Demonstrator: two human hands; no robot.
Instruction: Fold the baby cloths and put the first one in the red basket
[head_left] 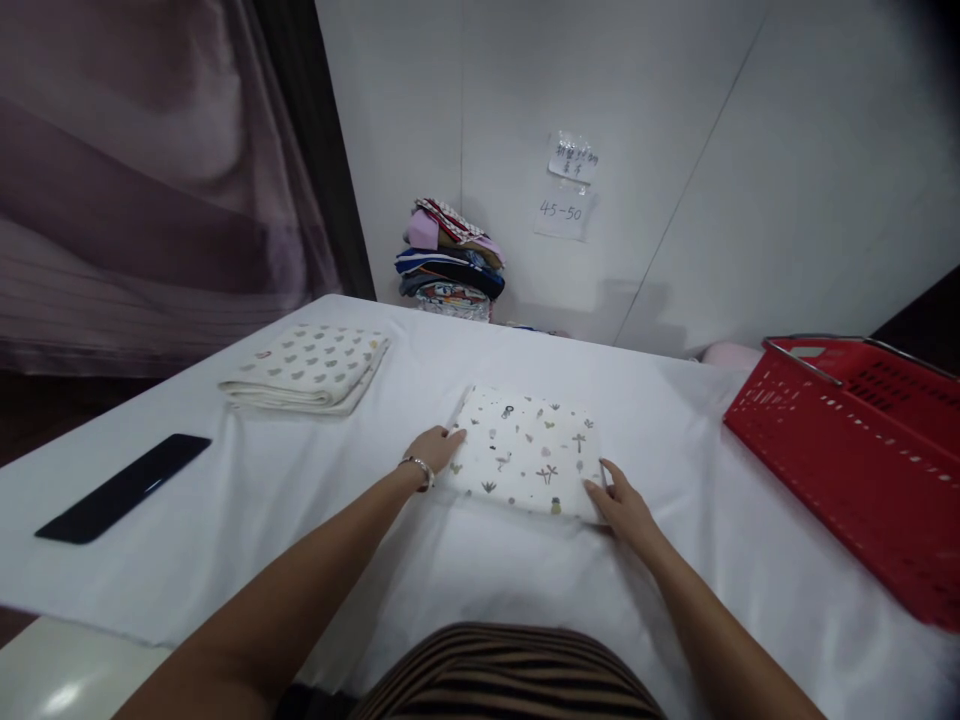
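A folded white cloth [529, 450] printed with small palms, plants and a flamingo lies flat on the white-covered table in front of me. My left hand [439, 450], with a bracelet at the wrist, grips its left edge, thumb on top and the other fingers mostly hidden. At the opposite edge, near the lower right corner, my right hand [619, 500] pinches the cloth between thumb and fingers. Farther left rests a second folded cloth [311, 365], white with rows of grey-green shapes, untouched by either hand.
A black phone-like slab [124, 490] lies on the table's left side. On the right stands a red plastic basket [840, 480] with metal handles. Behind the table rises a stack of folded fabrics [450, 265] against the wall, where handwritten paper signs [561, 215] hang.
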